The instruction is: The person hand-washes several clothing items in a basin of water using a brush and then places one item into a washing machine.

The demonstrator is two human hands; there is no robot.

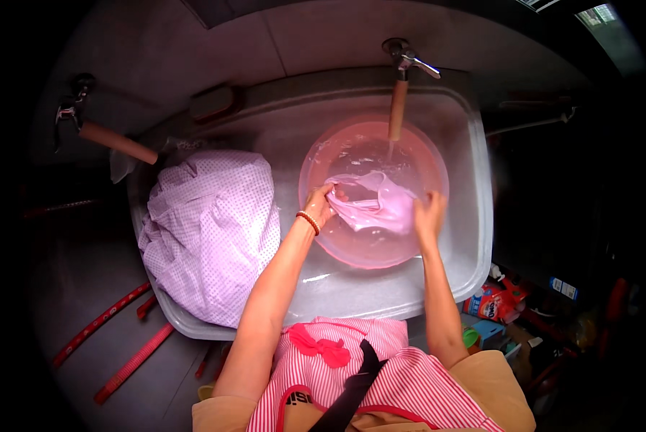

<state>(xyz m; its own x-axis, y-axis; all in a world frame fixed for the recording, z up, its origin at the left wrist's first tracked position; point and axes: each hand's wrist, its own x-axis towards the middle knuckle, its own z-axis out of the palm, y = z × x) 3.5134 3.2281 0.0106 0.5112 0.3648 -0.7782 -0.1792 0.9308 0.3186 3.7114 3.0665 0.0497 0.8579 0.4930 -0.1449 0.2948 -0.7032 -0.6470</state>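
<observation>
A pink cloth (372, 207) is stretched between my two hands in a pink round plastic basin (362, 252) of water. My left hand (319, 207), with a beaded bracelet at the wrist, grips the cloth's left end. My right hand (428, 216), slightly blurred, holds its right end near the basin's rim. Water runs from a tap (402, 54) with a tan tube (398, 108) into the basin above the cloth. The basin stands in the right half of a large grey sink (474, 180).
A bundle of lilac checked fabric (208, 230) fills the sink's left half, near a second tap (71, 111) with a tube. Red poles (132, 363) lie at lower left. A red bottle (492, 302) and assorted containers crowd below the sink's right corner.
</observation>
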